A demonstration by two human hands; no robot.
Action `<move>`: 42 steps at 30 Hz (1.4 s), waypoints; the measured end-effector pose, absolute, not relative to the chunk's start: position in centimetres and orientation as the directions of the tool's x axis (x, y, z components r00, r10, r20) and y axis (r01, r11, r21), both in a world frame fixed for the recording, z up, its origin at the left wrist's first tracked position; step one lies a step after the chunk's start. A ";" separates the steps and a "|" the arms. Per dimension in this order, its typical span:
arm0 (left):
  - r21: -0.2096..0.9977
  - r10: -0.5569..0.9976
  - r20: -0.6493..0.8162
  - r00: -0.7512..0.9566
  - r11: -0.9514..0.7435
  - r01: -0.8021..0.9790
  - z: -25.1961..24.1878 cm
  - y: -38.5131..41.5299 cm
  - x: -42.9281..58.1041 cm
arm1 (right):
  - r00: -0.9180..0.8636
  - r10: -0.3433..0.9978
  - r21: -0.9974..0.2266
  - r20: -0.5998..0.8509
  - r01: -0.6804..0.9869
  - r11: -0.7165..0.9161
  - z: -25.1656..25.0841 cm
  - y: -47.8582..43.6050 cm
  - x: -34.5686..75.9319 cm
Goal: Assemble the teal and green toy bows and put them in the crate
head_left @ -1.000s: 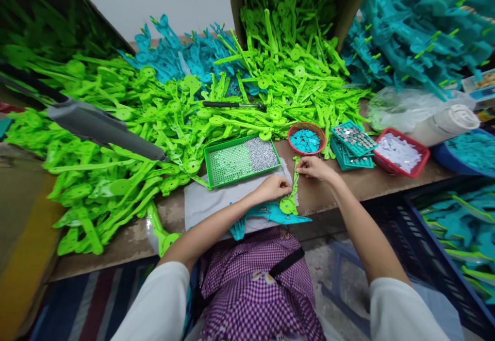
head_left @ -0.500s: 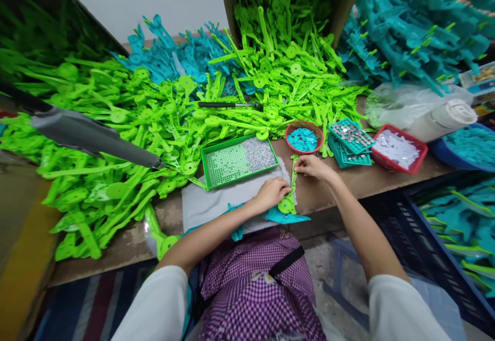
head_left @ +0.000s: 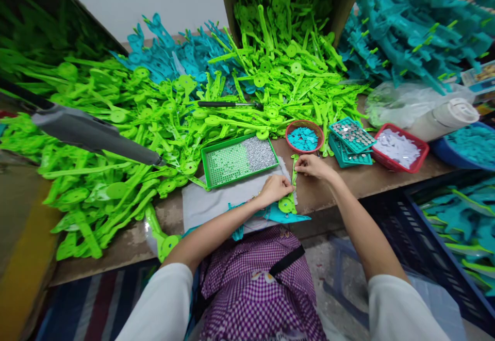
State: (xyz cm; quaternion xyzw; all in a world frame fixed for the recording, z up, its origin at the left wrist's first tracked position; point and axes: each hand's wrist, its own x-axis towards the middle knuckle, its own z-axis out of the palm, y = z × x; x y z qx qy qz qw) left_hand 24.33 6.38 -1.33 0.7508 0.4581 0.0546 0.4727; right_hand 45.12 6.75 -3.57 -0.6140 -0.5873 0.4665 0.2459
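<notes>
A long lime-green plastic part (head_left: 286,205) with a round end lies lengthwise before me, over the right edge of a grey cloth (head_left: 211,201). My right hand (head_left: 312,166) pinches it near its far, narrow end. Over its middle is my left hand (head_left: 276,189), fingertips pressed together at the part; anything small between them is hidden. Under my left wrist and beside the round end lies a teal plastic piece (head_left: 288,216). Just beyond the cloth sits a green perforated tray (head_left: 228,163) with small silvery pieces heaped at its right side.
Lime-green parts (head_left: 116,176) pile up left and behind, with a black-handled screwdriver (head_left: 228,104) on top. A grey tool (head_left: 96,133) juts in from the left. Rightward stand a round basket (head_left: 304,136) of teal pieces, teal trays (head_left: 350,142) of metal discs and a red basket (head_left: 402,147).
My left hand has shifted slightly right and away from me along the green part. My right hand stays nearly where it was at the far end.
</notes>
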 end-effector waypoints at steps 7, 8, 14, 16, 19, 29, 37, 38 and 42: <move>0.765 0.693 -0.421 0.586 -0.076 0.640 -1.5 7.3 24.9 | -0.136 0.944 -0.843 -0.301 0.501 -0.196 -3.4 6.9 45.1; 0.764 0.690 -0.428 0.583 -0.069 0.641 -1.4 7.4 24.9 | -0.137 0.943 -0.842 -0.302 0.503 -0.197 -3.4 6.9 45.0; 0.762 0.707 -0.448 0.548 -0.019 0.647 -1.7 7.2 25.3 | -0.144 0.941 -0.833 -0.306 0.520 -0.192 -3.1 7.0 45.0; 0.754 0.708 -0.466 0.531 0.003 0.657 -1.9 7.1 25.5 | -0.148 0.939 -0.828 -0.311 0.528 -0.191 -3.2 7.1 45.0; 0.734 0.718 -0.488 0.497 0.029 0.679 -2.2 6.9 25.7 | -0.150 0.940 -0.817 -0.306 0.549 -0.179 -3.4 7.2 45.1; 0.734 0.765 -0.411 0.496 -0.046 0.678 -1.6 6.0 25.1 | 0.127 0.992 -0.801 0.002 0.594 -0.074 -3.4 2.3 42.8; 0.744 0.805 -0.293 0.516 -0.148 0.652 -1.3 4.8 24.2 | 0.269 0.962 -0.839 0.039 0.533 -0.115 -4.9 0.3 40.4; 0.746 0.819 -0.253 0.515 -0.174 0.643 -1.3 4.6 24.1 | 0.263 0.964 -0.842 0.027 0.525 -0.120 -4.9 0.5 40.5; 0.727 0.826 -0.140 0.545 -0.288 0.624 -1.3 4.0 23.8 | 0.252 0.968 -0.852 0.005 0.508 -0.128 -4.9 0.8 40.8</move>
